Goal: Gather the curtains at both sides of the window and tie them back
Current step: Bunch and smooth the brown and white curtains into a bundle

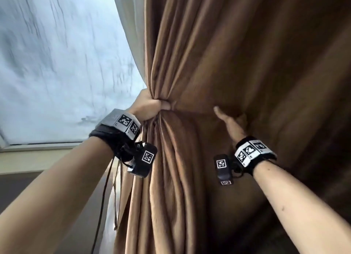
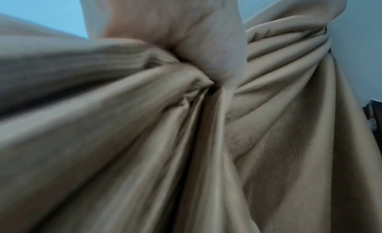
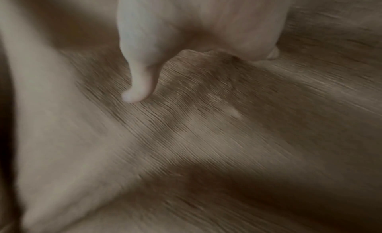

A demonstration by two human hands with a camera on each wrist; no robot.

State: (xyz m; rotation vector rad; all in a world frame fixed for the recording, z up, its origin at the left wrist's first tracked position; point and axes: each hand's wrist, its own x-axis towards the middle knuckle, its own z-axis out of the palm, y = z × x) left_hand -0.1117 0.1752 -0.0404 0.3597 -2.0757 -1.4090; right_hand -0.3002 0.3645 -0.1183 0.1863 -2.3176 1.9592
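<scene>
A brown curtain (image 1: 209, 54) hangs at the right side of the window (image 1: 57, 64), with a pale lining (image 1: 131, 31) along its left edge. My left hand (image 1: 150, 106) grips a bunch of its folds at mid height, pinching them into a waist. The left wrist view shows the same bunched folds (image 2: 186, 122) fanning out under my left hand (image 2: 186, 45). My right hand (image 1: 230, 121) reaches into the cloth to the right; its thumb sticks out and the other fingers are hidden behind a fold. Close up, the thumb (image 3: 138, 83) hangs free over the curtain cloth (image 3: 206, 122).
A pale window sill (image 1: 34, 159) runs below the glass at the left. A thin dark cord (image 1: 103, 193) hangs down from my left wrist beside the curtain's left edge. A dark object (image 2: 374, 115) shows at the right edge of the left wrist view.
</scene>
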